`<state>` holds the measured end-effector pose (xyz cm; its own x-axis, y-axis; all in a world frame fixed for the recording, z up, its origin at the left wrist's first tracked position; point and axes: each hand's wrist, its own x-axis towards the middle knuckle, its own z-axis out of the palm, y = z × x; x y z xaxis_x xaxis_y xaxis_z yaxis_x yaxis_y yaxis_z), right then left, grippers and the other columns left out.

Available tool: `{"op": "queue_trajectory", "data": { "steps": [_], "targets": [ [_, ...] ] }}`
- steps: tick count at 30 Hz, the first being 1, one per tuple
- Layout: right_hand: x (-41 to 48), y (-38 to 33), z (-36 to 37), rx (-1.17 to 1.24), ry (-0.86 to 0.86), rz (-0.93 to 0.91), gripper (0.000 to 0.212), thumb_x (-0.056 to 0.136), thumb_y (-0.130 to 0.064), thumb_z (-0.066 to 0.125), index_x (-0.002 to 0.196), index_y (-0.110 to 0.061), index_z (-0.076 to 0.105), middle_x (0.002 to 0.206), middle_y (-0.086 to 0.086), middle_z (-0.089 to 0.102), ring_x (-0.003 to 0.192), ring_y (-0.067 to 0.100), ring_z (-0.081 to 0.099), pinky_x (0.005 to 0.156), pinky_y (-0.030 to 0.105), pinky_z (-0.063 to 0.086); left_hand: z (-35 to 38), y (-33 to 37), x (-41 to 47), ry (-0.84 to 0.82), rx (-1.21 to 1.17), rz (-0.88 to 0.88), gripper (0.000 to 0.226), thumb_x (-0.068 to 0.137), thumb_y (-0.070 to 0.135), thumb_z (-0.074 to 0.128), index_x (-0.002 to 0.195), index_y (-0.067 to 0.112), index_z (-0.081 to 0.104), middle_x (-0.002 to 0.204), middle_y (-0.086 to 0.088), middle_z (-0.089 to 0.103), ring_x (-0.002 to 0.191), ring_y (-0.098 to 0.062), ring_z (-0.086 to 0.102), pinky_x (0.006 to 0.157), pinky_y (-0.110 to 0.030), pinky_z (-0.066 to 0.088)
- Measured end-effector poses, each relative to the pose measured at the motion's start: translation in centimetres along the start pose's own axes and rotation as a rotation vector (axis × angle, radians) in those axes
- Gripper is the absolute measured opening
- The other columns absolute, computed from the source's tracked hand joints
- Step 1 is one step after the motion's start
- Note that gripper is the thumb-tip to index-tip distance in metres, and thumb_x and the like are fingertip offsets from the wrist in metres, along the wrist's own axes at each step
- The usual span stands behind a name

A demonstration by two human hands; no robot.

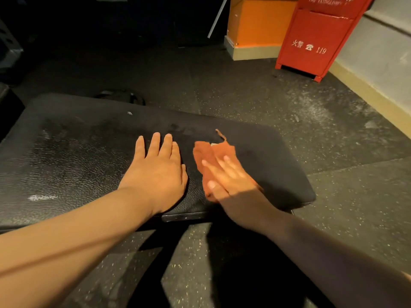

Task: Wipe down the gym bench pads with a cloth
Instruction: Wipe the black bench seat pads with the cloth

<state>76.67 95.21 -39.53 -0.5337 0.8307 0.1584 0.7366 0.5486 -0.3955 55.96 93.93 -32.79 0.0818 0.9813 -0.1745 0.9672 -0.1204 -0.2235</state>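
Speckled rubber floor [333, 134], dusty toward the wall. Black bench pad [77, 141] runs across in front of you, its skin cracked and scuffed. Red fire cabinet [318, 38] and orange block [258, 23] stand well behind it, out of your way. Your left hand [159, 167] lies flat on the pad, fingers straight. Your right hand [226, 176], blurred, presses straight fingers onto the orange cloth [204, 154], which is spread under them near the pad's right end. A frayed strand [221, 135] trails off the cloth's far edge.
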Motion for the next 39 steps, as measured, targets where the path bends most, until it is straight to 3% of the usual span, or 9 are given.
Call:
{"op": "queue_trajectory", "data": {
  "steps": [4, 9, 11, 14, 18, 22, 30, 36, 39],
  "targets": [
    [-3.8, 1.2, -2.1, 0.106, -0.038, -0.199, 0.045, 0.108, -0.028, 0.039, 0.15, -0.013, 0.042, 0.163, -0.008, 0.024, 0.152, 0.003, 0.01, 0.124, 0.028, 0.01, 0.1, 0.0, -0.2, 0.017, 0.008, 0.008, 0.067, 0.101, 0.043, 0.011, 0.157, 0.006, 0.008, 0.167, -0.013, 0.001, 0.153, -0.036, -0.004, 0.122, -0.057, 0.004],
    [2.5, 6.8, -1.4, -0.035, -0.073, 0.266, 0.044, 0.1, -0.029, 0.029, 0.128, -0.005, 0.053, 0.151, 0.009, 0.03, 0.144, 0.03, 0.025, 0.113, 0.059, 0.027, 0.1, -0.1, -0.2, 0.016, -0.013, 0.021, 0.067, 0.102, 0.043, 0.011, 0.158, 0.007, 0.008, 0.167, -0.011, 0.001, 0.153, -0.036, -0.004, 0.122, -0.056, 0.004],
    [5.4, 4.3, -0.6, -0.077, -0.045, 0.33, 0.055, 0.096, -0.035, 0.023, 0.143, -0.012, 0.041, 0.154, 0.007, 0.022, 0.143, 0.037, 0.026, 0.113, 0.061, 0.023, 0.1, -0.1, -0.2, 0.018, -0.034, 0.022, 0.066, 0.102, 0.043, 0.012, 0.158, 0.007, 0.008, 0.167, -0.011, 0.001, 0.153, -0.034, -0.005, 0.122, -0.055, 0.003],
    [4.9, -1.7, 0.2, 0.07, -0.111, 0.155, 0.053, 0.108, -0.041, 0.024, 0.159, -0.032, 0.015, 0.166, -0.007, 0.007, 0.154, 0.021, -0.007, 0.124, 0.038, -0.006, 0.0, -0.5, -0.3, 0.032, -0.08, 0.044, 0.066, 0.103, 0.044, 0.016, 0.158, 0.009, 0.009, 0.167, -0.009, 0.002, 0.153, -0.031, -0.005, 0.123, -0.052, 0.001],
    [2.4, 0.9, -1.1, 0.14, -0.106, 0.026, 0.058, 0.105, -0.049, 0.021, 0.159, -0.031, 0.017, 0.163, -0.019, 0.002, 0.149, 0.0, -0.014, 0.125, 0.032, -0.005, 0.0, -2.4, -1.4, 0.064, -0.108, 0.121, 0.066, 0.102, 0.045, 0.012, 0.159, 0.013, 0.011, 0.168, -0.004, 0.002, 0.154, -0.021, -0.003, 0.125, -0.042, 0.0],
    [6.9, 2.9, -0.2, -0.039, -0.041, 0.288, 0.078, 0.091, -0.047, 0.0, 0.157, -0.017, 0.028, 0.167, 0.003, 0.014, 0.155, 0.024, 0.003, 0.125, 0.044, -0.001, 0.2, -5.9, -3.1, 0.097, -0.047, 0.169, 0.09, 0.081, 0.049, -0.016, 0.159, 0.016, 0.013, 0.167, -0.001, 0.006, 0.154, -0.017, 0.003, 0.125, -0.037, 0.003],
    [6.5, -5.2, 0.1, 0.132, -0.154, 0.01, 0.054, 0.107, -0.044, 0.019, 0.159, -0.034, 0.01, 0.16, -0.018, -0.011, 0.149, 0.007, -0.018, 0.124, 0.032, -0.008, 0.6, -10.1, -2.8, 0.189, -0.038, 0.064, 0.069, 0.094, 0.044, 0.018, 0.141, 0.009, 0.055, 0.148, -0.012, 0.05, 0.139, -0.03, 0.046, 0.113, -0.047, 0.038],
    [12.0, -0.2, -0.3, 0.058, -0.045, 0.401, 0.063, 0.092, -0.037, 0.008, 0.144, -0.019, 0.038, 0.158, -0.002, 0.022, 0.142, 0.041, 0.029, 0.116, 0.056, 0.022, 1.1, -9.8, -2.3, 0.242, -0.022, 0.063, 0.061, 0.093, 0.04, 0.031, 0.131, 0.005, 0.063, 0.14, -0.013, 0.058, 0.131, -0.032, 0.054, 0.105, -0.05, 0.047],
    [13.7, -6.3, 0.5, 0.047, -0.083, 0.17, 0.065, 0.099, -0.037, 0.005, 0.16, -0.016, 0.011, 0.167, -0.002, 0.0, 0.154, 0.028, -0.002, 0.124, 0.05, 0.0, 0.9, -9.9, -2.3, 0.227, -0.013, 0.064, 0.061, 0.091, 0.04, 0.032, 0.129, 0.004, 0.065, 0.137, -0.014, 0.06, 0.129, -0.032, 0.056, 0.103, -0.051, 0.049]
  ]
}}
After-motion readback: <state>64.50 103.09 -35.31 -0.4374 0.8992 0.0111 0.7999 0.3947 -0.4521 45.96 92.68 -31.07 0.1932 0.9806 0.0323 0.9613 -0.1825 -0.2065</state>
